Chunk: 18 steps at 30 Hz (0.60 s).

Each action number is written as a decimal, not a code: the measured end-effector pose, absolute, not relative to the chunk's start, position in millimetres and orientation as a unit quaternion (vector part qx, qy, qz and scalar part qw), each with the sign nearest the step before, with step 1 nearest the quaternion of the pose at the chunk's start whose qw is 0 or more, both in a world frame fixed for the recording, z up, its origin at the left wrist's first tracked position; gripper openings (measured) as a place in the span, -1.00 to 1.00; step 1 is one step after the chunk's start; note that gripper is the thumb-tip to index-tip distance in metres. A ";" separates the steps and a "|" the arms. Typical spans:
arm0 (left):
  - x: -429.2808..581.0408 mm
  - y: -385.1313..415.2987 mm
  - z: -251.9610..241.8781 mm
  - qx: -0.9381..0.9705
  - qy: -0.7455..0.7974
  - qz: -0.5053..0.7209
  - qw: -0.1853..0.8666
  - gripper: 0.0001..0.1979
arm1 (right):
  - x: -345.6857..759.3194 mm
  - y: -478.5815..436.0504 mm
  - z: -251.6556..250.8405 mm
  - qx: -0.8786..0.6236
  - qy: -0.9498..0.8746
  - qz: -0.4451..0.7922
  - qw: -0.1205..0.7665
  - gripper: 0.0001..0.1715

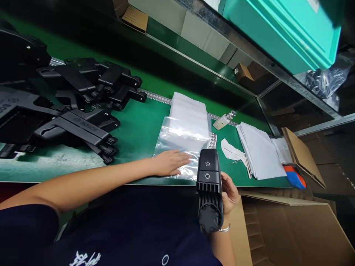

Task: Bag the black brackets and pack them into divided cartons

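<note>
- Clamped in curled right hand [229, 193], at green bench's [135, 142] near edge: black part [208, 176].
- Long axis near to far; lobed knob [209, 218] nearest, smooth end away.
- Matte, boxy, hard-looking; ribbed mid-section, two round screws [207, 164].
- Under flat left hand [171, 163], apart from right: clear bag [190, 172], thin, glossy, creased, just beside part.
- Farther: white sheets [189, 109], smooth, flat, partly covered by bag.

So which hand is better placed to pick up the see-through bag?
Probably the left hand: it already lies flat on the clear bag, fingers stretched out. The right hand seems busy holding the black part.
</note>
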State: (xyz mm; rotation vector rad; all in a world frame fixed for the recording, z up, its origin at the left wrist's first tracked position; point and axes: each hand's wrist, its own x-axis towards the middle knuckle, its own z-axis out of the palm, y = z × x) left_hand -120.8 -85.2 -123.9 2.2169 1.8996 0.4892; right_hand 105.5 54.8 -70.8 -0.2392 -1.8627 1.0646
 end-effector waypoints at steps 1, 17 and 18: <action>-117.7 -85.0 -124.1 0.773 0.604 0.164 0.110 -0.51 | 107.1 55.4 -71.3 -0.099 -0.754 0.448 0.470 -0.61; -109.7 -54.5 -129.0 0.761 0.614 0.123 0.172 -0.36 | 195.3 73.2 -91.3 -0.287 -0.660 0.475 0.506 -0.61; -112.0 -49.1 -128.6 0.750 0.625 0.123 0.178 -0.36 | 195.1 73.4 -91.3 -0.286 -0.661 0.475 0.505 -0.60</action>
